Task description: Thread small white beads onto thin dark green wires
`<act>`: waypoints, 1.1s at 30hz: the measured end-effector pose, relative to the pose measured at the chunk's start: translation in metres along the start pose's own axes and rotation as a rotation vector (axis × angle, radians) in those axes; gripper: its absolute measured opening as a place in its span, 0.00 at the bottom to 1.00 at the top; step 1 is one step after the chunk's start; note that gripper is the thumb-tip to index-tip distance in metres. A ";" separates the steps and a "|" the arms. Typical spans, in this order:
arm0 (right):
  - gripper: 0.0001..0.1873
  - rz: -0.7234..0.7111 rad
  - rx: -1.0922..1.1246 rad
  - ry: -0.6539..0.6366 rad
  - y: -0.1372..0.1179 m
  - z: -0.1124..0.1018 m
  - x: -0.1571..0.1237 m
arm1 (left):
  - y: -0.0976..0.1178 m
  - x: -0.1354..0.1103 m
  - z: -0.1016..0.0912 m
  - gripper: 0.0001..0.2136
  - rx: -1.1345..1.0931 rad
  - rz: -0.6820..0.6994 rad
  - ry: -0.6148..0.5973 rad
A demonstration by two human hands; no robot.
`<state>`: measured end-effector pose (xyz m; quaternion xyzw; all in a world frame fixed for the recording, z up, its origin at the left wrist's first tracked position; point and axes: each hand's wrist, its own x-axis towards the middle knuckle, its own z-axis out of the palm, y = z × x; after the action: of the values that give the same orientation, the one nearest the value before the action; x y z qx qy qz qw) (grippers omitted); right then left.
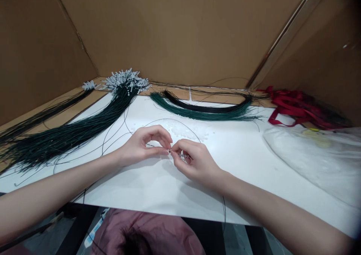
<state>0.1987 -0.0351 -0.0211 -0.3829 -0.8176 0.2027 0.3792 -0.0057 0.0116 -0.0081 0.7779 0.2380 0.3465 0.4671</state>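
My left hand (143, 144) and my right hand (193, 161) meet over the white table (158, 187), fingertips pinched together. Between them I hold a thin dark cord (169, 121) that loops up behind the hands and trails off the front edge. My left fingers pinch the cord's end. My right hand grips a small clear bead (183, 156) against the cord, with a few more tucked in the palm. Loose clear beads (183, 131) lie scattered just beyond my hands.
A thick bundle of dark green cords with white bead ends (84, 123) lies at the left. A curved bundle of green and black cords (203, 110) sits at the back. Red cords (299, 106) and a clear plastic bag (316, 157) are at the right. Cardboard walls surround the table.
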 end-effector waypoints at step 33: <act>0.05 0.002 0.021 -0.003 -0.002 0.000 0.000 | -0.002 0.000 0.000 0.09 0.044 0.025 -0.007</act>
<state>0.1982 -0.0363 -0.0197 -0.3793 -0.8157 0.2122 0.3817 -0.0060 0.0121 -0.0102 0.7922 0.2341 0.3441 0.4463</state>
